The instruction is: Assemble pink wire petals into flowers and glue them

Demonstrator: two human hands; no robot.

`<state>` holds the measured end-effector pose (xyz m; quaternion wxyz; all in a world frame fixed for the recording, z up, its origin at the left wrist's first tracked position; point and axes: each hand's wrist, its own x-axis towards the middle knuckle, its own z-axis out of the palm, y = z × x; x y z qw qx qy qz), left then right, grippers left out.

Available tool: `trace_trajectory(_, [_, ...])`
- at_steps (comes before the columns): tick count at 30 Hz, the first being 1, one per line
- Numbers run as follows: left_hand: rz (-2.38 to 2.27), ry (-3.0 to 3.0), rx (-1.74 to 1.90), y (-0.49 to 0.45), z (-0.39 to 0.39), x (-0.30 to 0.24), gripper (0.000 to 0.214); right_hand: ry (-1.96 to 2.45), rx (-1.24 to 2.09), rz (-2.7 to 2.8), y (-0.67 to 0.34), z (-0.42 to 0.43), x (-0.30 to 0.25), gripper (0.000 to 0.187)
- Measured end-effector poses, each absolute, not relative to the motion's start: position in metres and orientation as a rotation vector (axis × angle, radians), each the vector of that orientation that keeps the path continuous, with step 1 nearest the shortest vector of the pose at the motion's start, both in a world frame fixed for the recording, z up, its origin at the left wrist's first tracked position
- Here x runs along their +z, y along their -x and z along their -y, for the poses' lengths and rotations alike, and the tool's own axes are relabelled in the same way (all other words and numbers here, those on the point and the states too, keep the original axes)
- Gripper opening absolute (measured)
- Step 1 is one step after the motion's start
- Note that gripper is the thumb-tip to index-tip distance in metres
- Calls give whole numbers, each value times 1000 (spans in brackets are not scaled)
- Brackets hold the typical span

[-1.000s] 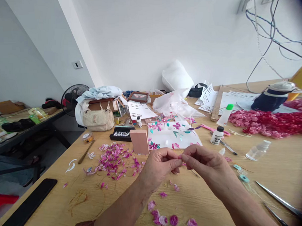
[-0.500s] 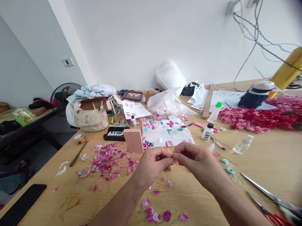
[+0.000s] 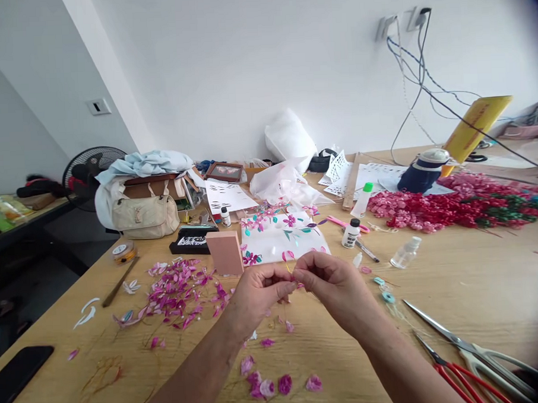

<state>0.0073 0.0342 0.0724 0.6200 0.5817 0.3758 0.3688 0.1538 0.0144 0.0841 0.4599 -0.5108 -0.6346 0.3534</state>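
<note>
My left hand [image 3: 264, 286] and my right hand [image 3: 322, 275] meet fingertip to fingertip above the middle of the table, both pinched closed. Between them is a small pink flower [image 3: 288, 256], whose petals and thin yellow stem stick up over the fingers. Its lower part is hidden by my fingertips. Behind the hands lies a white sheet [image 3: 283, 236] with magenta flowers and green leaves on it. Below the hands, loose crumpled petals [image 3: 284, 384] are scattered on the wood. A heap of magenta petal pieces [image 3: 177, 288] spreads to the left of my left hand.
A pink block [image 3: 225, 254] stands upright beside the heap. To the right are a black-capped bottle [image 3: 350, 233], a clear spray bottle [image 3: 405, 254], large scissors [image 3: 453, 338] and red-handled scissors [image 3: 452, 369]. A phone [image 3: 20, 378] lies front left, and pink-red flower bunches [image 3: 456, 202] back right.
The camera view has turned slightly to the right, so everything sits further left in the picture. Both hands stay pinched together at the pink flower.
</note>
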Motion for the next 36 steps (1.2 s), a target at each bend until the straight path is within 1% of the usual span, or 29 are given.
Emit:
trace_trajectory(10, [-836,-1387,895,-7,-31,78,18,1217,1016,1513,-155,-16,86,16])
trace_trajectory(13, [-793,-1350,866,-5,-31,79,15,1204,1004,1518,-156,-16,85,17])
trace_trajectory(16, [-771,-1314,841,-5,-31,81,19,1244,966,1514,-155,-16,86,18])
trace_trajectory(22, [-811,-1221,901,-10,-33,75,15,1300,917,1502,-151,-14,88,20])
trace_trajectory(27, [-806,-1167,894,-10,-33,74,17,1282,941,1483,-153,-14,89,21])
trace_trajectory(32, [-794,-1101,897,-8,-32,79,23,1278,941,1469,-164,-14,91,28])
trace_trajectory(36, [-781,-1079,899,-8,-32,80,22,1347,975,1510,-170,-16,95,31])
